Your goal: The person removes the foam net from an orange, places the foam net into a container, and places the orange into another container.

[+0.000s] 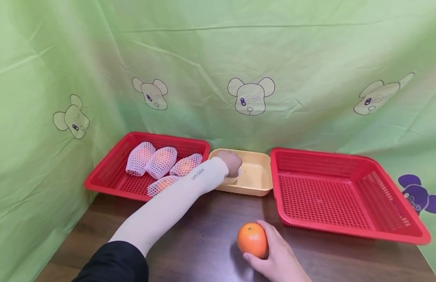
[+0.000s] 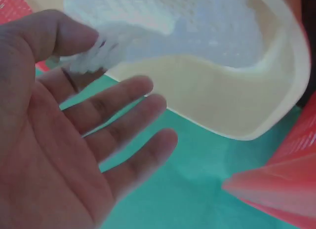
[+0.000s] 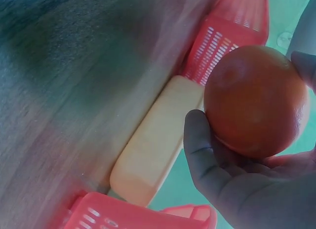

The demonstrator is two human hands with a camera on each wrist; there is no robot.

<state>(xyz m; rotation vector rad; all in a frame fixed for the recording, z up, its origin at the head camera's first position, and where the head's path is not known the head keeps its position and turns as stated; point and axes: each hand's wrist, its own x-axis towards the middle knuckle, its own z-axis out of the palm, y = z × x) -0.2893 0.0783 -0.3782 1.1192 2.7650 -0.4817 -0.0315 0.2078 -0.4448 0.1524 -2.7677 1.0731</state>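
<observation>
My left hand (image 1: 232,162) reaches over the left part of the pale yellow tray (image 1: 258,192). In the left wrist view, its thumb and index finger pinch one end of a white foam fruit net (image 2: 207,36), while the other fingers stay spread. The net hangs over the tray and looks limp. Above the table's front part, my right hand (image 1: 281,254) grips a bare orange (image 1: 252,238). The right wrist view shows thumb and fingers around the sides of this orange, the palm beneath it.
Left of the tray stands a red basket (image 1: 108,190) holding several net-wrapped orange fruits (image 1: 162,159). A second red basket (image 1: 320,199), with its mesh bottom showing, stands on the right. Green printed cloth (image 1: 204,58) hangs behind and to the left of the brown table (image 1: 200,243).
</observation>
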